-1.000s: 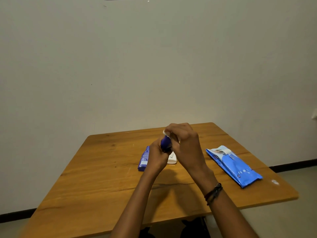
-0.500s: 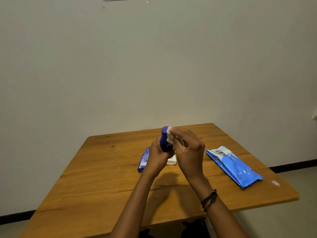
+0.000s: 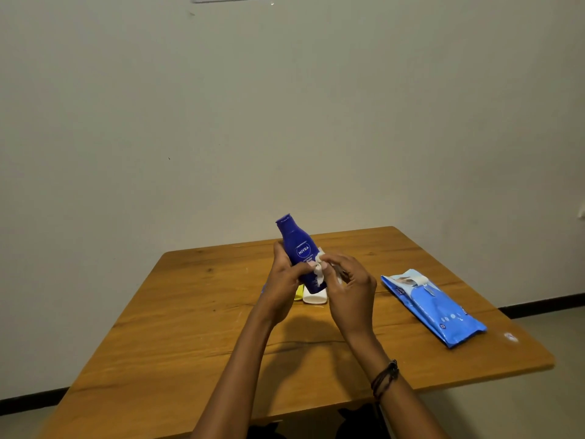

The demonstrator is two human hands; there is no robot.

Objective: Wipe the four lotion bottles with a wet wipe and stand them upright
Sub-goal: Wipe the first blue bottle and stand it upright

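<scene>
My left hand grips a dark blue lotion bottle near its base and holds it nearly upright above the wooden table, cap up and tilted slightly left. My right hand pinches a crumpled white wet wipe against the bottle's lower right side. Behind my hands, a white bottle and a yellow one lie on the table, mostly hidden. A sliver of another blue bottle shows left of my left wrist.
A blue wet-wipe pack lies on the right side of the table with its flap peeled open. A small white scrap sits near the table's right front corner. A plain wall stands just beyond the far edge.
The blue bottle has risen out of my left fist, so its cap and label now show. My right hand with the wipe has slid from the cap down to the lower body.
</scene>
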